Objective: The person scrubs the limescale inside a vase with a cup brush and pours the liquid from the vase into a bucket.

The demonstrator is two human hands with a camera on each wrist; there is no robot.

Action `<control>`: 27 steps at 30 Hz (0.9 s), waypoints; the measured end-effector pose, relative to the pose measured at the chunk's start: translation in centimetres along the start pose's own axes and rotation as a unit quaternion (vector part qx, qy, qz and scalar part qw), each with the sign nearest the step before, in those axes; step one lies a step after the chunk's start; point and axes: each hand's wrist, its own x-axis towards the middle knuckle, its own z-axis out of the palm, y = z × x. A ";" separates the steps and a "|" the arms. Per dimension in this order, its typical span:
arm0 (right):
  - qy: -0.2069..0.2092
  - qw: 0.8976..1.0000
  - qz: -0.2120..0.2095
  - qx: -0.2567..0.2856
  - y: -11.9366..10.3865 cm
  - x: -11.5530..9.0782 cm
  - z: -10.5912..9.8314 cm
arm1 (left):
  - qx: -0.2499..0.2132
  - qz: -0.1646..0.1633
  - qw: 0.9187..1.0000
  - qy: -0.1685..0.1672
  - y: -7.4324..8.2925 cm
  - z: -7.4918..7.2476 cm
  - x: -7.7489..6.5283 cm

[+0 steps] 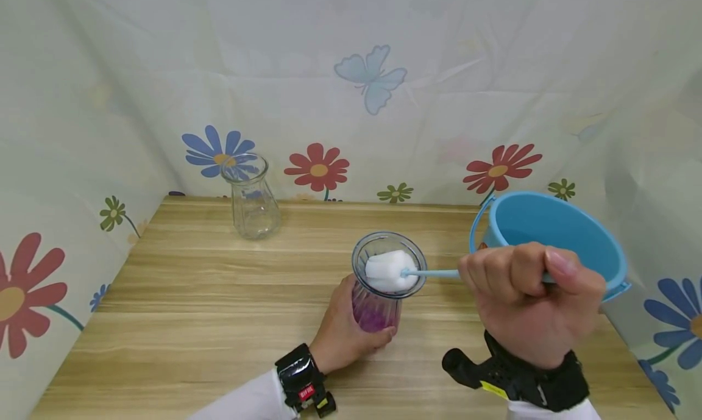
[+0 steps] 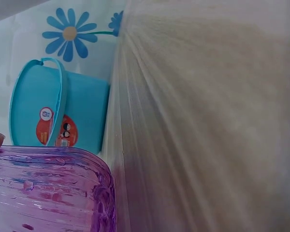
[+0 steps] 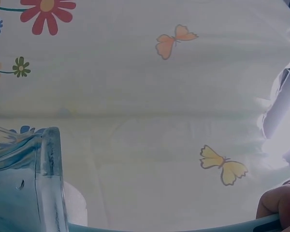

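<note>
A purple-tinted ribbed glass vase [image 1: 384, 286] stands on the wooden table [image 1: 219, 298] near the middle. My left hand [image 1: 345, 328] grips its lower body from the left. My right hand [image 1: 529, 301] is curled round the light blue handle [image 1: 433, 274] of a sponge brush. The white sponge head [image 1: 388, 270] lies at the vase's mouth. In the left wrist view the purple vase [image 2: 48, 191] fills the lower left. The right wrist view shows the vase rim [image 3: 38, 183], a strip of the handle [image 3: 183, 228] and a fingertip [image 3: 278, 205].
A clear glass vase [image 1: 251, 197] stands at the back left of the table. A blue plastic bucket [image 1: 554, 234] [image 2: 58, 113] with a handle sits at the right, just behind my right hand. Flower-printed cloth walls [image 1: 356, 91] close in the table on three sides.
</note>
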 end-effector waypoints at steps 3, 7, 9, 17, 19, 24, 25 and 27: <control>0.001 1.000 -0.001 -0.006 0.1 0.1 0.0 | 0.000 -0.004 1.000 0.002 0.1 0.0 0.0; 0.007 1.000 -0.002 -0.011 0.3 0.2 0.1 | -0.002 -0.011 1.000 -0.001 0.1 0.0 0.0; 0.009 1.000 -0.001 -0.011 0.4 0.3 0.0 | -0.003 -0.012 1.000 -0.003 0.0 0.0 0.0; 0.017 1.000 0.016 0.014 0.6 0.6 0.1 | -0.008 -0.005 1.000 0.003 0.0 0.0 -0.1; 0.021 0.999 0.021 0.018 0.7 0.6 0.1 | -0.008 -0.001 1.000 0.005 0.1 0.0 -0.1; 0.016 0.999 0.027 0.018 0.9 0.9 0.0 | -0.009 0.003 1.000 0.005 0.0 0.1 0.0; 0.016 0.999 0.028 0.016 0.9 0.9 0.0 | -0.008 0.003 1.000 0.005 0.0 0.1 0.0; 0.019 0.999 0.030 0.016 1.0 1.0 -0.1 | -0.009 0.003 1.000 0.004 0.0 0.1 0.0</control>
